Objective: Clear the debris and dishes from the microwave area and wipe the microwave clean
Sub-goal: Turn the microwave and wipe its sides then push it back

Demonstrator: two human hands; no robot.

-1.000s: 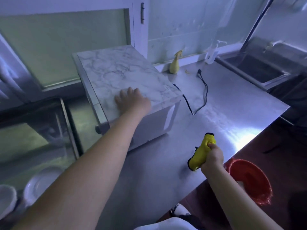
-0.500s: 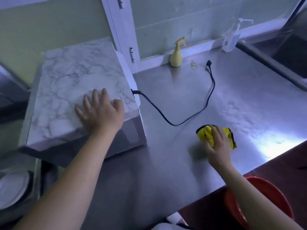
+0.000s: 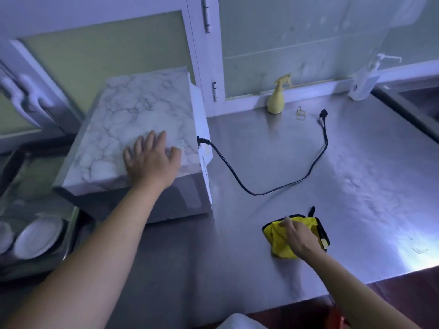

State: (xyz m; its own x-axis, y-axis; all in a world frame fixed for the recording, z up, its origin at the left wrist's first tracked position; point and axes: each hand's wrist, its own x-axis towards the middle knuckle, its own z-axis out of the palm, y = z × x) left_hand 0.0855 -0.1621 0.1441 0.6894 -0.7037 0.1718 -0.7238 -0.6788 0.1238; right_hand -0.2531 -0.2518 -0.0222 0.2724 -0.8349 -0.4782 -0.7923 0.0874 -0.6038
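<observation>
Since a second ago the yellow cloth (image 3: 275, 236) has come down onto the counter (image 3: 356, 174), lower right, pressed by the right hand (image 3: 300, 237), fingers straight. Left hand (image 3: 152, 160) rests flat on the microwave (image 3: 133, 115), centre left.

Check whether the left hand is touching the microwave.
Touching. The head view shows the left hand lying flat, fingers spread, on the marbled top of the microwave.
</observation>
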